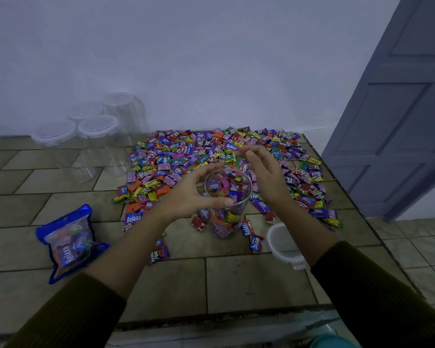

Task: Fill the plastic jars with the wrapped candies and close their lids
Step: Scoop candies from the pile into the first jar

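A clear plastic jar (pixel 227 197) stands open on the tiled counter, more than half full of wrapped candies. My left hand (pixel 194 194) curls round its rim, thumb on the near side and fingers on the far left side. My right hand (pixel 261 172) hovers just right of the jar mouth with relaxed fingers and holds nothing that I can see. A wide heap of loose wrapped candies (pixel 211 151) covers the counter behind and around the jar. The jar's clear lid (pixel 284 244) lies flat on the counter under my right forearm.
Several clear jars with lids (pixel 98 136) stand at the back left against the wall. A blue bag of candies (pixel 69 242) lies at the front left. The counter edge (pixel 357 204) runs along the right, with a door (pixel 399 121) beyond.
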